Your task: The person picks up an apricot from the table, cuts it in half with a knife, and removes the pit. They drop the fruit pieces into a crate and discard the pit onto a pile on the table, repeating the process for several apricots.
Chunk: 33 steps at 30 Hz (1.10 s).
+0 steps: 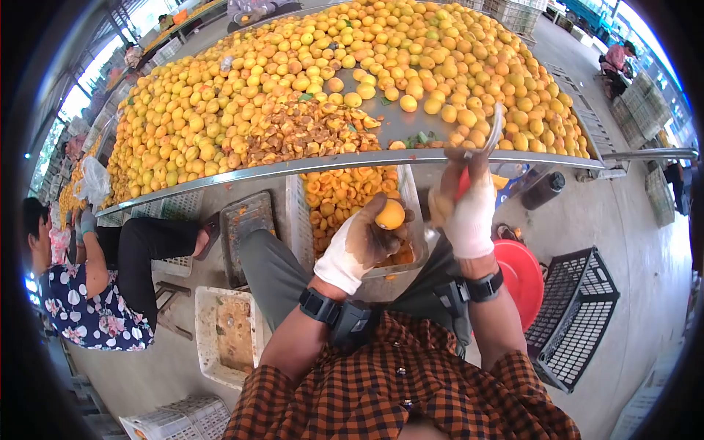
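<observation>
My left hand (364, 238), in a white glove with stained fingers, is closed around a whole yellow-orange apricot (390, 215) above a crate (296, 220) of halved apricots (343, 192). My right hand (466, 209), gloved too, grips a knife (496, 130) with a red handle; its thin, slightly blurred blade points up past the table's metal edge. The two hands are apart. Beyond them, a heap of whole apricots (213, 110) covers much of the metal table (408, 123). A pile of darker, cut apricot pieces (293, 132) lies near its front edge.
A co-worker (95, 293) sits at the left. Around me on the floor are a dirty white tub (207, 330), a dark tray (248, 227), a red basin (522, 282) and a black crate (576, 315). A dark bottle (543, 192) stands under the table's right side.
</observation>
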Motion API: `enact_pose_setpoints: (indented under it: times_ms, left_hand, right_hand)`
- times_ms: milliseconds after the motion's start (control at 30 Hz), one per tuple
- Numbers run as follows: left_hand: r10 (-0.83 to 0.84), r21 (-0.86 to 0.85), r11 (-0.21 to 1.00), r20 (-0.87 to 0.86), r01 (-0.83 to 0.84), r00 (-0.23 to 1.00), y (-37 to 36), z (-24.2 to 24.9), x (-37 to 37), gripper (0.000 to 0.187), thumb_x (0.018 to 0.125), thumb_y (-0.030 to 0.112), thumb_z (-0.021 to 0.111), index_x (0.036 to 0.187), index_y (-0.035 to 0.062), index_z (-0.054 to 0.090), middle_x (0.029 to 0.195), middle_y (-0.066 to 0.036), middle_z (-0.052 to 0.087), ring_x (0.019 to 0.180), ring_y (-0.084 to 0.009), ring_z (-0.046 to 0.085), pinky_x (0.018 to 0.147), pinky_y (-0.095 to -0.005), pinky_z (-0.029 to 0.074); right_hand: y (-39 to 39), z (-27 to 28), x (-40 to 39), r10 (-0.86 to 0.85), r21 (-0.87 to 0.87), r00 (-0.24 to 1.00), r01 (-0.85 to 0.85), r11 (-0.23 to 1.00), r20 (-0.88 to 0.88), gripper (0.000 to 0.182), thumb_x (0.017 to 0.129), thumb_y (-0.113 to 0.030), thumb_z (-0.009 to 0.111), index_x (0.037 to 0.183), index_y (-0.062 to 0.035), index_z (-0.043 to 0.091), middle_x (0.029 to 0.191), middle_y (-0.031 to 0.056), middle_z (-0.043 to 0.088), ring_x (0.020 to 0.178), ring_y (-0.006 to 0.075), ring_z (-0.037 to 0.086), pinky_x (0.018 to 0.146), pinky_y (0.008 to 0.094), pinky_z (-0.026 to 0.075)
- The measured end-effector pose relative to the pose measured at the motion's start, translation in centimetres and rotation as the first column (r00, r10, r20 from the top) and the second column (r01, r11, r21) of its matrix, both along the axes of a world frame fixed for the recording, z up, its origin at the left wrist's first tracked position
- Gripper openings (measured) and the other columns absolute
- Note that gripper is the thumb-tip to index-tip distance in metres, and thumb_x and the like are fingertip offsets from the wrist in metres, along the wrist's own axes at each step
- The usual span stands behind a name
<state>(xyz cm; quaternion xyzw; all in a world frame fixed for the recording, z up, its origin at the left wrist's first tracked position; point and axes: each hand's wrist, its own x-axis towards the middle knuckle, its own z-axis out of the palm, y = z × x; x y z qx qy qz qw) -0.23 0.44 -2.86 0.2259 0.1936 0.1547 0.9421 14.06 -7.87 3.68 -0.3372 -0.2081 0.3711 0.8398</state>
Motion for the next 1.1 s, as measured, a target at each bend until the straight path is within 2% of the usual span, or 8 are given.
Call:
enact_pose_setpoints:
  times_ms: [167, 233, 300, 333, 467, 567, 933, 1100]
  left_hand:
    - [0.139, -0.193, 0.970, -0.064, -0.149, 0.988, -1.4, 0.6, 1.5, 0.033, 0.095, 0.036, 0.047, 0.109, 0.0064, 0.049, 0.092, -0.013, 0.059, 0.069, -0.0197, 0.057, 0.052, -0.0250, 0.042]
    - [0.210, -0.266, 0.936, -0.097, -0.229, 0.973, -1.1, -0.2, 1.6, 0.033, 0.094, 0.035, 0.048, 0.108, 0.0059, 0.048, 0.090, -0.012, 0.058, 0.071, -0.0197, 0.056, 0.053, -0.0260, 0.045]
    - [0.160, -0.425, 0.900, 0.120, -0.095, 0.980, -0.5, -1.2, 1.1, 0.032, 0.094, 0.034, 0.050, 0.107, 0.0057, 0.049, 0.086, -0.011, 0.056, 0.069, -0.0199, 0.056, 0.056, -0.0270, 0.048]
    - [0.271, -0.475, 0.846, -0.012, -0.244, 0.963, -0.9, -1.4, 1.8, 0.032, 0.094, 0.035, 0.050, 0.106, 0.0057, 0.049, 0.084, -0.009, 0.055, 0.067, -0.0195, 0.055, 0.057, -0.0278, 0.050]
    - [0.428, -0.379, 0.828, -0.047, -0.413, 0.902, -2.1, -0.3, 2.3, 0.031, 0.093, 0.035, 0.052, 0.104, 0.0057, 0.049, 0.086, -0.008, 0.055, 0.068, -0.0189, 0.055, 0.058, -0.0285, 0.050]
    - [0.426, -0.381, 0.825, -0.067, -0.418, 0.902, -1.6, 0.1, 2.5, 0.031, 0.092, 0.034, 0.053, 0.103, 0.0054, 0.049, 0.086, -0.008, 0.055, 0.069, -0.0204, 0.056, 0.062, -0.0316, 0.050]
    - [0.281, -0.347, 0.909, 0.096, -0.233, 0.955, -0.4, -0.9, 1.0, 0.033, 0.094, 0.033, 0.050, 0.108, 0.0029, 0.048, 0.094, -0.014, 0.057, 0.075, -0.0260, 0.056, 0.070, -0.0371, 0.048]
    - [0.370, -0.442, 0.840, 0.042, -0.314, 0.928, -0.7, -0.9, 2.1, 0.033, 0.093, 0.033, 0.051, 0.107, 0.0035, 0.049, 0.094, -0.015, 0.056, 0.077, -0.0254, 0.055, 0.068, -0.0360, 0.046]
  right_hand:
    - [3.6, 0.0, -0.9, -0.254, 0.036, 0.946, 0.252, 0.967, 0.200, 0.030, 0.094, -0.027, 0.049, 0.098, 0.0011, 0.058, 0.057, -0.0040, 0.045, 0.047, 0.0023, 0.035, 0.043, 0.0196, 0.026]
    - [4.0, -0.1, -2.0, -0.251, 0.012, 0.951, 0.253, 0.967, 0.183, 0.029, 0.094, -0.027, 0.050, 0.097, 0.0000, 0.059, 0.060, -0.0047, 0.047, 0.051, 0.0007, 0.036, 0.046, 0.0182, 0.027]
    - [4.2, -0.7, -2.8, -0.241, -0.022, 0.956, 0.248, 0.968, 0.166, 0.029, 0.094, -0.028, 0.050, 0.096, -0.0006, 0.059, 0.061, -0.0046, 0.047, 0.051, 0.0010, 0.036, 0.046, 0.0182, 0.027]
    - [4.4, -1.1, -3.1, -0.241, -0.055, 0.959, 0.252, 0.966, 0.150, 0.030, 0.094, -0.029, 0.049, 0.096, -0.0012, 0.060, 0.062, -0.0045, 0.048, 0.051, 0.0014, 0.035, 0.046, 0.0183, 0.027]
    - [5.7, -3.4, -2.5, -0.311, -0.030, 0.900, 0.336, 0.942, 0.306, 0.030, 0.094, -0.031, 0.049, 0.096, -0.0020, 0.057, 0.059, -0.0040, 0.046, 0.046, 0.0035, 0.034, 0.042, 0.0203, 0.026]
    - [5.7, -2.0, -2.1, -0.130, 0.007, 0.982, 0.133, 0.991, -0.135, 0.040, 0.094, -0.040, 0.046, 0.098, -0.0014, 0.050, 0.052, -0.0008, 0.037, 0.035, 0.0085, 0.028, 0.033, 0.0248, 0.021]
    - [6.0, -0.9, -1.1, -0.263, 0.037, 0.965, 0.263, 0.964, -0.025, 0.042, 0.095, -0.041, 0.043, 0.100, 0.0003, 0.050, 0.053, -0.0001, 0.039, 0.036, 0.0087, 0.031, 0.035, 0.0243, 0.023]
    - [7.0, -2.4, -1.4, -0.311, -0.019, 0.941, 0.317, 0.948, 0.132, 0.039, 0.095, -0.037, 0.042, 0.100, 0.0005, 0.050, 0.055, 0.0000, 0.039, 0.037, 0.0082, 0.032, 0.035, 0.0239, 0.025]
